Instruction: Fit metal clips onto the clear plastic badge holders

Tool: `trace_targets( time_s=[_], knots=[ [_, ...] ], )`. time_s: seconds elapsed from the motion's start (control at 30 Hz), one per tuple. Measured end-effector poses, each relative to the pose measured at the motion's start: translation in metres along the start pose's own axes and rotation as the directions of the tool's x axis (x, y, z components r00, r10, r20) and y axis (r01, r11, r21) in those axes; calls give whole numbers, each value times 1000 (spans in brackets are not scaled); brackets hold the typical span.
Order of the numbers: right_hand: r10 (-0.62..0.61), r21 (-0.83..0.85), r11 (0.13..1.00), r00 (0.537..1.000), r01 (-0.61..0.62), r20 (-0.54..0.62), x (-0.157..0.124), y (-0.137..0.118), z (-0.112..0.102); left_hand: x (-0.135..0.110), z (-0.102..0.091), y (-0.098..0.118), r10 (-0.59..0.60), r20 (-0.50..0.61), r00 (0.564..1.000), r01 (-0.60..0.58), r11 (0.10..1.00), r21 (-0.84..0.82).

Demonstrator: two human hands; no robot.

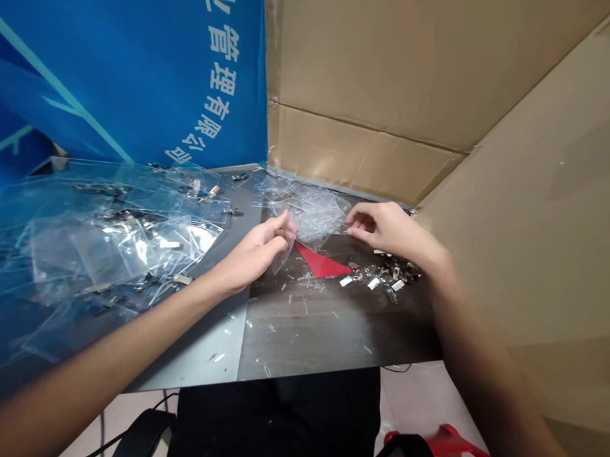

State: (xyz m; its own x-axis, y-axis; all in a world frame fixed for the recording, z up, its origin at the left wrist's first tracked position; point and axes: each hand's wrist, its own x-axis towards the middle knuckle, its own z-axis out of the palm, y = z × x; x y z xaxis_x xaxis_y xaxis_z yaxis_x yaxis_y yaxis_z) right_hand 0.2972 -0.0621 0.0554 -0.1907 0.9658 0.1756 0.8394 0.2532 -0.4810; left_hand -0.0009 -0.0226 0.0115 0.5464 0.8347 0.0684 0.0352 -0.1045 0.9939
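Pinching a clear plastic piece point(285, 257), the left hand point(265, 243) shows in the head view with thumb against fingers, just above the tabletop point(309, 342)! Opposite, the right hand point(379, 226) curls at the edge of the clear plastic pile point(309, 205), its grip narrow; whether it holds anything, I cannot tell. A red triangle point(322, 263) lies between, small metal pieces point(398, 285) sit below the right hand, and a larger plastic heap point(105, 249) spreads at left.
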Motion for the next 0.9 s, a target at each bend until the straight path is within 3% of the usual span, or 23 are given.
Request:
trace_targets(
  time_s=[0.07, 0.2, 0.33, 0.47, 0.57, 0.63, 0.7, 0.8, 0.9],
  knots=[
    [128, -139, 984, 981, -108, 143, 1, 22, -14, 1, -2, -7, 33, 5, 999, -33, 998, 50],
    [318, -323, 919, 907, -225, 274, 2, 46, -24, 0, -1, -19, 89, 47, 995, -90, 996, 27],
    [476, -418, 847, 819, -329, 320, 5, 45, -21, -4, 0, -20, 94, 81, 992, -96, 995, 17],
    [511, -370, 845, 783, -385, 354, 6, 39, -22, -4, 2, -18, 62, 52, 997, -64, 998, 20],
    [430, -305, 890, 845, -338, 318, 5, 37, -25, -3, 3, -17, 24, 1, 1000, -24, 999, 27],
    [282, -210, 950, 922, -230, 266, 4, 32, -25, -2, 3, -17, 34, -12, 999, -33, 999, 25],
    [115, -41, 993, 968, -109, 222, 5, 24, -21, -2, 4, -17, 54, -19, 998, -53, 998, 25],
    [-58, 245, 970, 977, 6, 205, 7, 7, -9, -3, 5, -16, 52, -35, 998, -50, 998, 34],
    [-108, 433, 901, 971, 5, 213, 9, -7, 9, -4, 6, -14, 15, -43, 999, -13, 1000, 28]
  ],
)
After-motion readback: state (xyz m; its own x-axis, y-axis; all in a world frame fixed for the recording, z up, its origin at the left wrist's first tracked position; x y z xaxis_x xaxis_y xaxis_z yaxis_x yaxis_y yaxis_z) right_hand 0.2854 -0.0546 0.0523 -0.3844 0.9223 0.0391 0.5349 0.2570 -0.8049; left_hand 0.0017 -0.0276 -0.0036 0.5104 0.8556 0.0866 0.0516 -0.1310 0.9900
